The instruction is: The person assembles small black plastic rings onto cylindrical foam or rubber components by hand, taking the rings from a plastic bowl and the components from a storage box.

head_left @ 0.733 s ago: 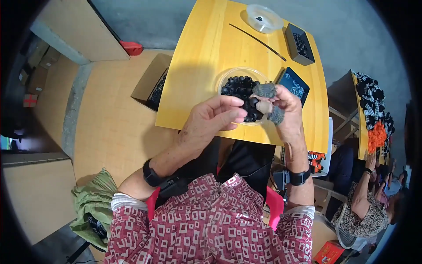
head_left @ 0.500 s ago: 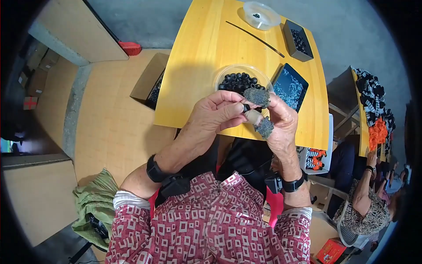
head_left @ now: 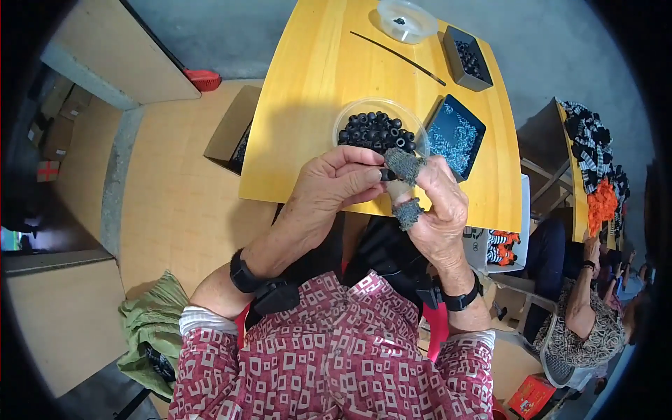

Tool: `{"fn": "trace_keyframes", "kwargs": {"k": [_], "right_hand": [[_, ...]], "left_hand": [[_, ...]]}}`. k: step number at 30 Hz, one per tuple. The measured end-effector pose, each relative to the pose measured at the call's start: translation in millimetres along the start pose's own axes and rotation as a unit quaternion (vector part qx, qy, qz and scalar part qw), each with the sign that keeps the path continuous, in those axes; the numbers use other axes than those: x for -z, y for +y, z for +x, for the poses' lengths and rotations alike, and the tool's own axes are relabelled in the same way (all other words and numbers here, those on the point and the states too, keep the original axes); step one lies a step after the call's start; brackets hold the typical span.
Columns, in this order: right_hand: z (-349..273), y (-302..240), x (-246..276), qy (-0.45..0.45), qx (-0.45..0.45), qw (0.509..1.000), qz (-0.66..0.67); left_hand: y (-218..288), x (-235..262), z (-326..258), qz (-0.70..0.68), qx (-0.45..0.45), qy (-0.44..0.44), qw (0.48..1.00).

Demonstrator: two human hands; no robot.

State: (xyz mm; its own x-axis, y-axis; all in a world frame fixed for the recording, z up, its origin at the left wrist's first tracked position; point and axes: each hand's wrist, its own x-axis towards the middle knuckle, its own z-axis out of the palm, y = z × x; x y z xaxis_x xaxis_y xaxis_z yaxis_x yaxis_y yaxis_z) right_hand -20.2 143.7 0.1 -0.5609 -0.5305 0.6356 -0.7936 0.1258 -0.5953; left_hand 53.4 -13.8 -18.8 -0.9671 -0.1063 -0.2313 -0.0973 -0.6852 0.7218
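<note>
My left hand [head_left: 334, 183] pinches a small black piece [head_left: 388, 174], bead-like, between thumb and forefinger. My right hand [head_left: 442, 203] meets it from the right, fingers bent around the same spot. It wears grey knitted finger covers, an upper one [head_left: 404, 165] and a lower one [head_left: 408, 214], with a pale tip between them. Whether the right fingers also grip something small is hidden. Just beyond the hands, a clear round bowl [head_left: 423, 127] holds many black beads [head_left: 376, 131]. Right of it lies a black tray [head_left: 463, 110] with tiny pale-blue beads.
On the yellow table [head_left: 301, 84] are a thin dark rod [head_left: 399, 56], a clear tub [head_left: 402, 31] and a dark box [head_left: 483, 80] of beads. An open carton [head_left: 231, 129] stands left. At right sits a co-worker [head_left: 584, 325] near striped and orange knitwear [head_left: 602, 203].
The black piece stays pinched in my left hand. My right hand has drawn slightly left and down, its covered fingers closer together. The whole view has shifted a little.
</note>
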Motion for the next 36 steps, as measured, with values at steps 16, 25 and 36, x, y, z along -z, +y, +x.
{"fn": "trace_keyframes", "kwargs": {"k": [16,25,36], "right_hand": [[-13,4,-2,0.024,-0.011,0.999,-0.027],[-14,6,20,-0.010,-0.006,0.998,-0.056],[23,94,94,-0.155,-0.137,0.931,-0.299]], "left_hand": [[-5,-6,-4,0.033,0.014,0.008,0.999],[-8,-10,-1,0.006,0.038,-0.009,0.999],[-6,-13,-8,-0.009,0.089,-0.034,0.995]]}}
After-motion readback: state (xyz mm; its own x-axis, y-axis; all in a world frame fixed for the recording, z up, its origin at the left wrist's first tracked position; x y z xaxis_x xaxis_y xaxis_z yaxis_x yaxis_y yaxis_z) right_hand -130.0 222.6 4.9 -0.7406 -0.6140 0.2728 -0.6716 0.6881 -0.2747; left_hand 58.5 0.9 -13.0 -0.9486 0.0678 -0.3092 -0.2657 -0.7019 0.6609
